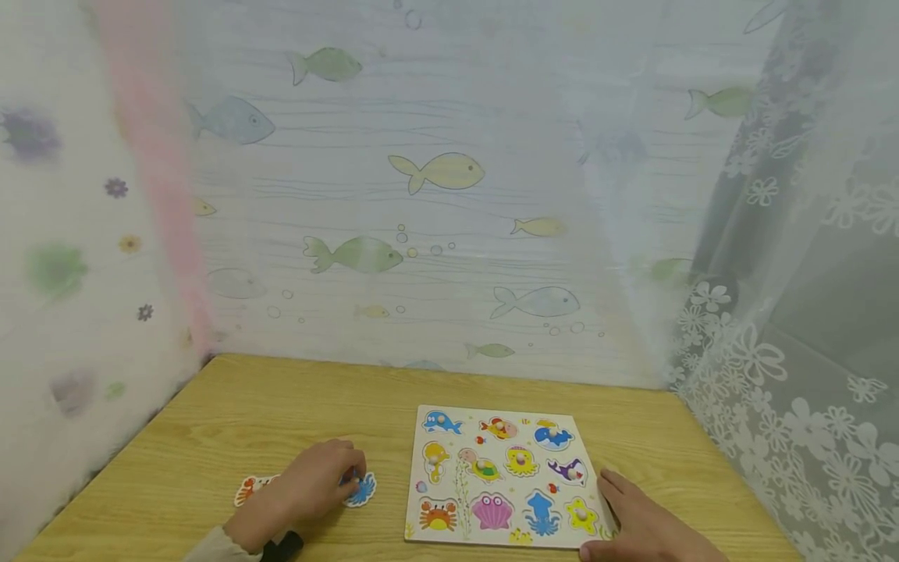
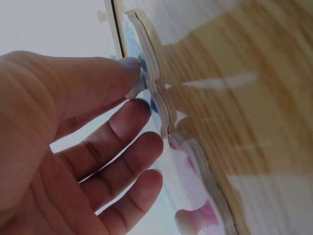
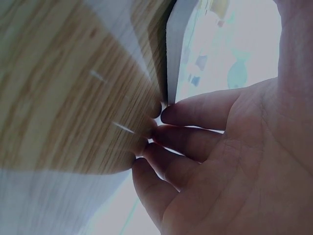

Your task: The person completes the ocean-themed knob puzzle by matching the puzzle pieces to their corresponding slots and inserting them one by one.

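pinching the blue piece (image 1: 362,490) by its knob, left hand (image 1: 309,488) works; right hand (image 1: 642,523) rests flat beside the nearly full puzzle board (image 1: 421,531); orange piece (image 1: 247,489) also left out.

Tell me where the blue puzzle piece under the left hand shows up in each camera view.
Head: the blue puzzle piece lies low and left of centre, at the left hand fingertips.
Left wrist: upper middle, on edge, fingertips on its peg.
Right wrist: not in it.
Shared landmark: the wooden table, in all three.
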### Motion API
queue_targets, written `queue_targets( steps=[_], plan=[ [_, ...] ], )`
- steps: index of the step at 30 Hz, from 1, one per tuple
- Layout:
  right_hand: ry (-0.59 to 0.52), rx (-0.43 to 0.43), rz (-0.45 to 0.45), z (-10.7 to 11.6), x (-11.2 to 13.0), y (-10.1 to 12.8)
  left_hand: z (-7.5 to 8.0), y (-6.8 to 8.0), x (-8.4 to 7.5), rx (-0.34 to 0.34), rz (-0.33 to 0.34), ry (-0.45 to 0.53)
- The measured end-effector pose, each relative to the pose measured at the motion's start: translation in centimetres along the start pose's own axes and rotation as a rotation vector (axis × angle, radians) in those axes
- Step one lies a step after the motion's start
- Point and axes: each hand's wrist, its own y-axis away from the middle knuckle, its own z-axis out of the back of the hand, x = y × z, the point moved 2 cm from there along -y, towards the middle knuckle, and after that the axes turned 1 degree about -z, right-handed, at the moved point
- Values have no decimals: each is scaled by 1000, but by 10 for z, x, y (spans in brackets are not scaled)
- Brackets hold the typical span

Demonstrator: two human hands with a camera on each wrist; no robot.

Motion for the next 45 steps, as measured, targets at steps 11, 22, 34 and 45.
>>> queue_targets(
  steps=[11,22,34,45],
  plan=[
    [-6,0,-2,-2,-4,-2,-1,-1,0,0,-16,5],
    [-5,-1,7,0,-4,1,-2,-14,-10,2,-16,19],
    [-14,-9,26,0,-2,1,-14,-47,-34,-25,-112,18],
    [-15,-11,3,1,-2,1,-29,-88,-80,21,-190,53]
  ],
)
